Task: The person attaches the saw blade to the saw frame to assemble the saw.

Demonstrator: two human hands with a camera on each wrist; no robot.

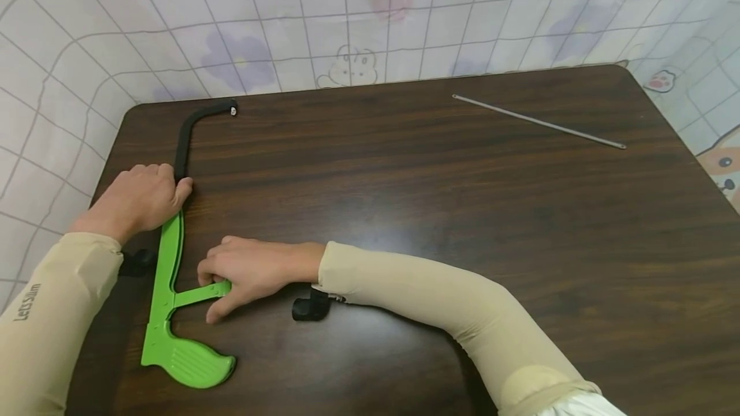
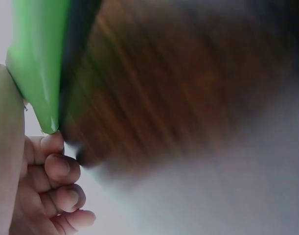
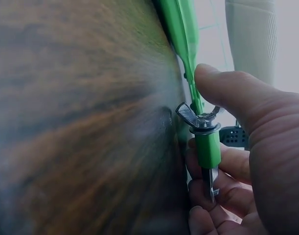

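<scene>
A hacksaw frame (image 1: 169, 255), green with a black bent front bar, lies along the table's left side. My left hand (image 1: 139, 199) grips it where the green part meets the black bar. The left wrist view shows curled fingers (image 2: 66, 169) by the green edge. At the frame's short green arm, my right hand (image 1: 254, 267) holds the end with thumb and fingers. The right wrist view reveals a wing nut (image 3: 204, 120), a green sleeve (image 3: 208, 149) and a metal blade holder (image 3: 211, 186) there, between thumb and curled fingers. No blade spans the frame.
A thin grey hacksaw blade (image 1: 537, 122) lies apart, slanting across the far right of the dark wooden table (image 1: 405, 198). A tile-patterned wall covering (image 1: 358, 18) stands behind the table's far edge and along its left side.
</scene>
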